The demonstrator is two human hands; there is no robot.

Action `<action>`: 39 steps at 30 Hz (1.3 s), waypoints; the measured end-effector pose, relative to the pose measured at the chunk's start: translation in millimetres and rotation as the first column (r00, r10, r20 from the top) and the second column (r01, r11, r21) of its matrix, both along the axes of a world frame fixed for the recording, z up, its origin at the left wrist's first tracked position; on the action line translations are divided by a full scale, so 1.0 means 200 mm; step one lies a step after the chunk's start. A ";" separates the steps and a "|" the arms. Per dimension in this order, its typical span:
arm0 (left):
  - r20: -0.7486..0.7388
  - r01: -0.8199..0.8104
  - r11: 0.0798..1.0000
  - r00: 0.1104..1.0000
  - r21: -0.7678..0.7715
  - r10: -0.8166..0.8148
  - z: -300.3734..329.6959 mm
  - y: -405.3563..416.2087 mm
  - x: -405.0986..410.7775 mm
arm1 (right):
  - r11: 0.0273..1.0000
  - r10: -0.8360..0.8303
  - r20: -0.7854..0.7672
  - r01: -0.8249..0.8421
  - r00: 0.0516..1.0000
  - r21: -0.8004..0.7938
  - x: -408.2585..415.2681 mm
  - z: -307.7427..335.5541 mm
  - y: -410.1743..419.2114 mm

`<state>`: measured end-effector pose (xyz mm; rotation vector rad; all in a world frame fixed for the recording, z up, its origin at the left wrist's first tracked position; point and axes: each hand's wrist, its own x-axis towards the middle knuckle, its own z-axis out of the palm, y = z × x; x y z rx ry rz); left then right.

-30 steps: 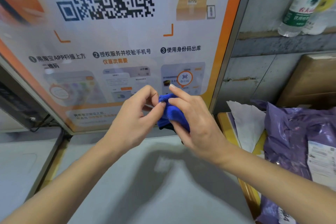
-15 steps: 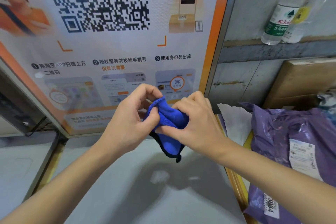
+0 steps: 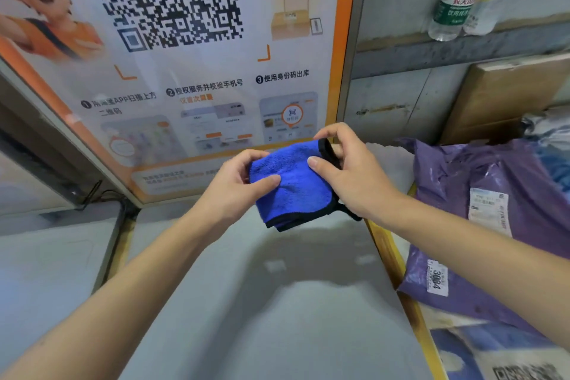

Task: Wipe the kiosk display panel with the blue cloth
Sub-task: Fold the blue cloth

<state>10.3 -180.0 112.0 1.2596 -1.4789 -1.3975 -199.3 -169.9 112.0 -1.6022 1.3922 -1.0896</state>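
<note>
The kiosk display panel [image 3: 191,71] stands untouched behind the grey worktop [image 3: 246,318]. The blue cloth [image 3: 293,182] hangs above that worktop, just in front of the panel's lower edge. The left hand [image 3: 234,185] and right hand [image 3: 348,173] each pinch an edge, thumb on top. With only 2 light pinches, a corner could slip and droop; wiping folded would cover less. 0.5 s ago it was bunched; now it is spread flat.
</note>
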 end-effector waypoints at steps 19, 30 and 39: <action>0.585 0.602 0.798 0.655 -0.021 -0.479 -0.34 0.48 -0.45 | 0.884 -0.317 -0.645 0.464 0.695 0.066 -0.10 -0.33 0.95; 0.860 0.742 0.669 0.313 0.043 -0.402 -0.70 0.81 -0.58 | 0.831 -0.165 -0.783 0.512 0.600 0.216 -0.14 -0.72 1.27; 0.947 0.772 0.631 0.143 0.074 -0.286 -0.81 0.86 -0.50 | 0.878 0.078 -0.836 0.360 0.544 0.316 -0.09 -0.82 1.36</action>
